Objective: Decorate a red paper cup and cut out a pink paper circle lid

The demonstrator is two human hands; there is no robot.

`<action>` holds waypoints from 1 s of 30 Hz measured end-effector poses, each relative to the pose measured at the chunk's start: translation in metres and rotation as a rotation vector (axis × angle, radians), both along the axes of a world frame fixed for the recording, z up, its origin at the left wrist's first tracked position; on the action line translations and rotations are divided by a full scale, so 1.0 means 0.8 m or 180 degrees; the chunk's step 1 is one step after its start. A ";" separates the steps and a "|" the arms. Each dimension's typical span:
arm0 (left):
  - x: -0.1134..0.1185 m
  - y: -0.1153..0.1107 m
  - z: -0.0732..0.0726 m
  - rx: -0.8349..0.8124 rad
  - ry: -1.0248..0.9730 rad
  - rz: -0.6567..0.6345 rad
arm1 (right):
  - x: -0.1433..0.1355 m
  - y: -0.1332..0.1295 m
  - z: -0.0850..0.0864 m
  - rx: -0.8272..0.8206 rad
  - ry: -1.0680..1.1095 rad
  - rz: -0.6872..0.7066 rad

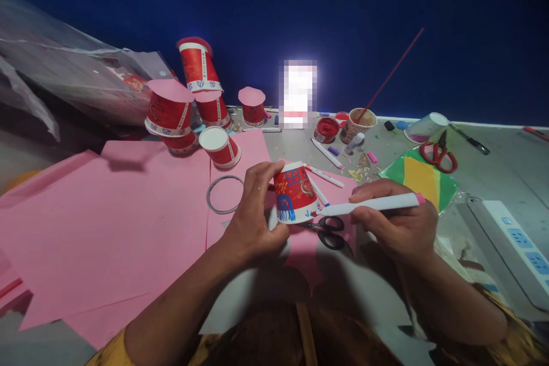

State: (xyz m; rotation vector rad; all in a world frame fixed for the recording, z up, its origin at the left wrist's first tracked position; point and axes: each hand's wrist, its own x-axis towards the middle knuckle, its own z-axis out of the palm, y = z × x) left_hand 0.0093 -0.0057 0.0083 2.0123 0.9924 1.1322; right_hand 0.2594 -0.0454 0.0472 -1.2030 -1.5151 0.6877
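My left hand (259,211) grips a red and white paper cup (295,186) between thumb and fingers, tilted above the pink paper. Blue drawings of a window and an arched door show on its side, with blue strokes along the white band. In my right hand (397,217) is a white marker pen (373,204) with a pink end, its tip at the cup's white band. Behind the cup lie another marker (326,175) and black-handled scissors (330,231). Left of my left hand is a roll of tape (225,194).
Several red cups (169,108) with pink paper tops stand at the back left, some stacked. Large pink sheets (158,217) cover the left side. A jar of red paint (326,130), red-handled scissors (438,157) and a power strip (518,234) are further right.
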 end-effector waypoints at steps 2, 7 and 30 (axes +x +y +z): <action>0.001 0.000 0.000 -0.0008 0.0009 0.0000 | 0.001 0.000 -0.001 0.0016 -0.0055 0.0038; 0.001 0.000 0.001 -0.0027 0.0020 0.0007 | 0.001 0.003 -0.002 0.0040 -0.0166 0.0138; 0.002 -0.002 0.004 -0.0025 -0.0011 -0.0061 | -0.001 0.003 0.000 0.0005 -0.0151 0.0102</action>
